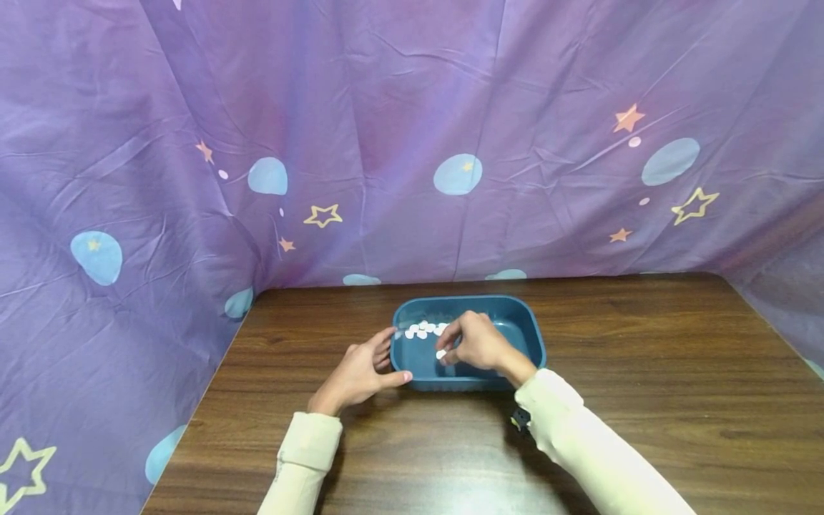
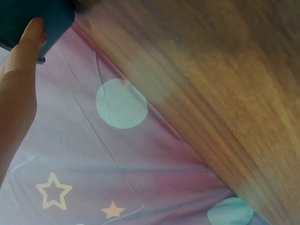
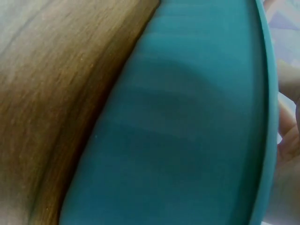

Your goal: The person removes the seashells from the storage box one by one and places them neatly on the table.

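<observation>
A blue rectangular tub [image 1: 450, 384] with rounded corners sits on the wooden table. Several small white pieces [image 1: 423, 327], too small to identify, lie along its left back part inside. My left hand [image 1: 357, 375] is at the tub's left end, fingers along the side and thumb extended to the near rim; the left wrist view shows the thumb [image 2: 32, 35] against the blue wall. Inside the tub, my right hand [image 1: 479, 342] pinches one small white piece [image 1: 440, 354] between thumb and fingers. In the right wrist view the tub wall [image 3: 173, 122] covers most of that hand.
A small black object [image 1: 520, 418] lies on the table [image 1: 644, 400] by the right sleeve, partly hidden. Behind the table hangs a purple cloth [image 1: 399, 107] printed with stars and blue shapes, and it continues along the left side.
</observation>
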{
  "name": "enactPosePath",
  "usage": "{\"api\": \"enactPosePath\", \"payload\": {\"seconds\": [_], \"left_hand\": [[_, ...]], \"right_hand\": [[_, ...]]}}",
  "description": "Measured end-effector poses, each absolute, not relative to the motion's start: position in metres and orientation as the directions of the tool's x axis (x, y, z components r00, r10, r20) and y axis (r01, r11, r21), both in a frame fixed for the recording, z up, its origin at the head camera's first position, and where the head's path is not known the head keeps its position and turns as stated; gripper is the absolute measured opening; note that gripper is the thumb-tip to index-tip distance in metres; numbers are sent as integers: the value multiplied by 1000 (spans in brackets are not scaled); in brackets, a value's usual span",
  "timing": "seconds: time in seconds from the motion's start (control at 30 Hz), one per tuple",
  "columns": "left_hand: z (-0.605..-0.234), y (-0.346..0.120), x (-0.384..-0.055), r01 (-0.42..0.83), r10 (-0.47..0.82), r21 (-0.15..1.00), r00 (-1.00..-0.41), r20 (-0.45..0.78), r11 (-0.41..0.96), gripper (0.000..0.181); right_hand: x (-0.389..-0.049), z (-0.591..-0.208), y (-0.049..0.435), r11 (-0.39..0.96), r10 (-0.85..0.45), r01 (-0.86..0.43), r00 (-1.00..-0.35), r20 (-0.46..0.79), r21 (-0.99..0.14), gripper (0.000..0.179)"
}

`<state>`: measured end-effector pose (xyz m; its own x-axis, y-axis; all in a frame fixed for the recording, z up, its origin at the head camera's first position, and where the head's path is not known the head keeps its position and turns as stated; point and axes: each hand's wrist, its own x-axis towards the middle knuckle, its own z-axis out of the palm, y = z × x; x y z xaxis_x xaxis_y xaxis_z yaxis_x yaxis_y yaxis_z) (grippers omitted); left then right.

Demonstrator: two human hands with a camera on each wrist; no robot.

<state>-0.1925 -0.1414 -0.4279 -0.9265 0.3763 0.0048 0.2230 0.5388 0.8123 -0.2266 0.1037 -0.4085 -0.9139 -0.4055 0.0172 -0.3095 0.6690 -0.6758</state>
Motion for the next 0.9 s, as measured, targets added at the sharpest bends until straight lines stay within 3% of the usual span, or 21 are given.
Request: {"api": "enactPosePath", "payload": {"seconds": [0.9], "left_hand": [[-429, -142, -192, 229, 379, 811, -925, 10, 538, 90]], "right_hand": [[-206, -396, 104, 600, -492, -393, -868, 66, -697, 16]]}}
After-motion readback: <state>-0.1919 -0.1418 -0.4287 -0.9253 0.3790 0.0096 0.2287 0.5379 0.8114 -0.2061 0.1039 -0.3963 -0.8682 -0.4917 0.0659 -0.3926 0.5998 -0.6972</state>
